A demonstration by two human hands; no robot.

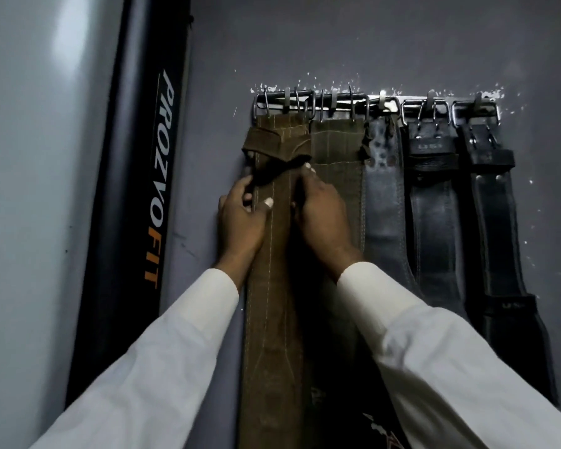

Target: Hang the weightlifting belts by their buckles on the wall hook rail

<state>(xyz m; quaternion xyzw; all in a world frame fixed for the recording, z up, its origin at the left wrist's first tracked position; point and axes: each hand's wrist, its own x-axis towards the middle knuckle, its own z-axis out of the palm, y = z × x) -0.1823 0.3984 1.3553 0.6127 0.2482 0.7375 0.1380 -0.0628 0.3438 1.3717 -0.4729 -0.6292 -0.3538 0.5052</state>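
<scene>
A metal hook rail (386, 103) runs across the grey wall with several belts hanging from it by their buckles. The leftmost is a brown suede belt (272, 319), its buckle (284, 105) on the hooks and its keeper loop (272, 142) twisted askew. My left hand (240, 218) grips the belt's left edge below that loop, thumb on its face. My right hand (318, 212) holds the belt's right edge, fingertips near the loop. To the right hang an olive belt (337, 150), a worn grey belt (382, 196) and two black leather belts (434, 205) (496, 222).
A black upright with PROZVOFIT lettering (156, 176) stands just left of the belts, beside a glossy grey panel (46, 189). White chipped paint flecks surround the rail. A red and white object (386, 432) shows low between my sleeves.
</scene>
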